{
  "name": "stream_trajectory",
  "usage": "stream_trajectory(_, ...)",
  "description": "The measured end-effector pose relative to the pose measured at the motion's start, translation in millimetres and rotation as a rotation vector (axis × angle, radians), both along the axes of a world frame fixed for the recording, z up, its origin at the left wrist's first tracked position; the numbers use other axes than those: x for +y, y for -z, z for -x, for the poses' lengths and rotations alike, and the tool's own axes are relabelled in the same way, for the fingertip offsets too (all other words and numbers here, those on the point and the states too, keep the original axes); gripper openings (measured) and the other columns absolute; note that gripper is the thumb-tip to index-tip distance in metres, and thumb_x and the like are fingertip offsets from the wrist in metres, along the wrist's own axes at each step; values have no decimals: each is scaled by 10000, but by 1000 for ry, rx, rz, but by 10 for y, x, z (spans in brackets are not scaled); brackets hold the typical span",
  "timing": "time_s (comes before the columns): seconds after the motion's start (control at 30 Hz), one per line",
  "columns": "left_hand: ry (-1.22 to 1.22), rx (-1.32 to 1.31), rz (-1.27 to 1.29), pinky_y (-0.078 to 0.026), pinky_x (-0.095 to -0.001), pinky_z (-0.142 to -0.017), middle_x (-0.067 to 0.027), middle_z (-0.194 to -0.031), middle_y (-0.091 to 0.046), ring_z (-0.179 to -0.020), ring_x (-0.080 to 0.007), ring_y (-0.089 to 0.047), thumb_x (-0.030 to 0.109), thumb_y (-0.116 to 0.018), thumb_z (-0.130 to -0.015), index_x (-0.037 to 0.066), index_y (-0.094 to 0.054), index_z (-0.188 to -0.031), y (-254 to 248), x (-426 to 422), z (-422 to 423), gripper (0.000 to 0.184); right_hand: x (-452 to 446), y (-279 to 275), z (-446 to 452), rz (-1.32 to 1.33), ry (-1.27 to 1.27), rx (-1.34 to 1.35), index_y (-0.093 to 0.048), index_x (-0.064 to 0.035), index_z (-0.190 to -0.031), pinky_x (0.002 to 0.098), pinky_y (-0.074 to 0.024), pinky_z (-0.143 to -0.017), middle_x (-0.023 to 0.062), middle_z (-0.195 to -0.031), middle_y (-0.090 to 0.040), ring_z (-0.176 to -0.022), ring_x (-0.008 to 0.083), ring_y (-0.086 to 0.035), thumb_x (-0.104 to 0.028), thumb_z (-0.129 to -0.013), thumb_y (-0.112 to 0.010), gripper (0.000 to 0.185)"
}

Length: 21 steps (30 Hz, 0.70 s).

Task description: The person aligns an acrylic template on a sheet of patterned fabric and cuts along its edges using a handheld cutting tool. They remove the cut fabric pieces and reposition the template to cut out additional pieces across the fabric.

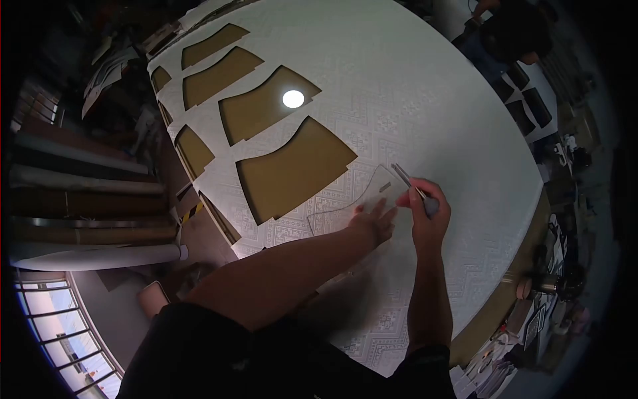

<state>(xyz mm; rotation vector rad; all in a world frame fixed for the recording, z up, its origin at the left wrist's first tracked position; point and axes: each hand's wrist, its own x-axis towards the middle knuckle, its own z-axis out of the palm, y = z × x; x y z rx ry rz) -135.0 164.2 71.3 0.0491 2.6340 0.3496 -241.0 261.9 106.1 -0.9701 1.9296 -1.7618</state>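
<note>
A see-through template with a curved edge and a small slot lies on the white embossed sheet. My left hand presses down on the template, its fingers spread and flat. In my right hand is a slim silver pen-like tool, gripped between thumb and fingers. Its tip is at the template's upper right corner, and I cannot make out whether it is a pen or a knife. The template's lower part is hidden by my left forearm.
Several curved cut-outs in the sheet show the brown surface beneath. Rolls of material are stacked at the left. Tools and papers lie along the right side. A person in dark clothing is at the upper right.
</note>
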Motion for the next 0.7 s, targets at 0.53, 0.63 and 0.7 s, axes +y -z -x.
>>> stream_trajectory(0.53,109,411,-202,-317,-530,-1244,-347,-1607,-310,-1517,-507,-294,466,-902,-742,15,-451,-1487,257,-433,-917,980,1380,875,-2094,-100,653,-27,-611,-29,-1275,347,-596,-810,169,-1038,-715,-902,259,-748,-17,-996,-587,281)
stream_trajectory(0.63,195,553,-306,-351,-535,-1207,-332,-1524,-415,-1456,-491,-375,458,-876,-773,-7,-518,-1423,408,-276,-932,875,1302,1016,-2226,-513,592,511,-568,-70,-1341,502,-559,-961,218,-1337,-651,-1211,451,-643,-81,-955,-672,400)
stream_trajectory(0.7,160,518,-376,-402,-535,-1144,-311,-1413,-516,-1357,-472,-465,452,-852,-799,-29,-566,-1362,450,-277,-849,794,1199,1043,-2295,-675,696,562,-562,-79,-1344,562,-517,-1043,224,-1427,-609,-1310,503,-573,-111,-941,-697,426)
